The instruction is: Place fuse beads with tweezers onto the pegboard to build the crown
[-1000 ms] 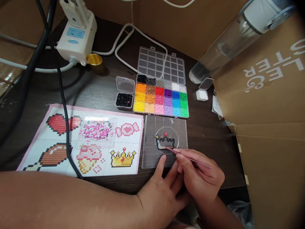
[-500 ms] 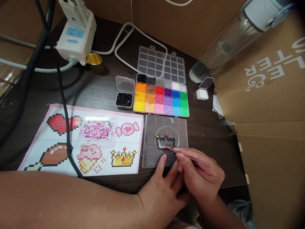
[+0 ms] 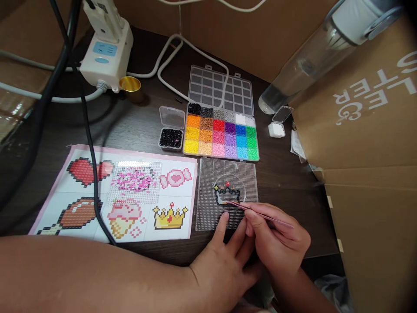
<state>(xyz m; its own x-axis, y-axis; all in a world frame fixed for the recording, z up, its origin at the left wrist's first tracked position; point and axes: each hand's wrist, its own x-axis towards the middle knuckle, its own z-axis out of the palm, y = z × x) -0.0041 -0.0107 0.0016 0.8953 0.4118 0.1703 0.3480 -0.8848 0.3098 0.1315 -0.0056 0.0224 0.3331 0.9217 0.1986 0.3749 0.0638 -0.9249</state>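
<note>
Pink tweezers [image 3: 267, 215] are pinched in my right hand [image 3: 282, 239]. Their tips touch or hover just over the lower edge of a bead crown [image 3: 227, 194] on a clear pegboard [image 3: 208, 219]. Black beads outline the crown, with a red bead cluster on top, a yellow one at its left point and a few pale and orange beads along the bottom. My left hand [image 3: 221, 265] lies with fingers spread at the pegboard's near edge, one fingertip on the board. My right hand partly covers its other fingers. Whether the tips grip a bead is too small to tell.
Behind the pegboard stands an open compartment box [image 3: 221, 130] of coloured beads. Beside it are a small box of black beads [image 3: 170, 138] and, farther right, a white-filled one [image 3: 276, 129]. A pattern sheet [image 3: 130, 224], gold cup [image 3: 131, 89], power strip [image 3: 106, 61], black cable [image 3: 89, 143] and bottle [image 3: 299, 69] surround these.
The view has shifted slightly. My right hand and the tweezers have moved a little to the right along the crown's bottom edge; my left hand stays in place on the board.
</note>
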